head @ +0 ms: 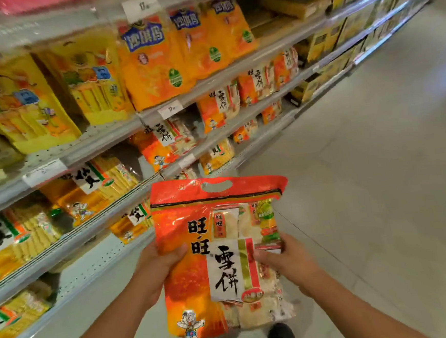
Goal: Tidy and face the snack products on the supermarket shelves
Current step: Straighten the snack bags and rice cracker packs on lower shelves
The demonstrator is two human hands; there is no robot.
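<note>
A large red-and-orange rice cracker bag (194,224) with black characters and a handle cut-out is upright in front of me, clear of the shelves. My left hand (155,270) grips its left edge with the thumb across the front. My right hand (285,260) grips its right edge the same way. Matching red-orange bags (218,106) stand on the grey shelves (107,140) to the left and ahead.
Yellow snack bags (24,104) and orange bags (152,62) fill the upper shelf. Yellow-orange bags (16,238) lie on lower shelves at the left. A bare patch of shelf (95,261) shows beside my left hand. Grey aisle floor (375,156) runs to the right; a black shoe (280,337) is below.
</note>
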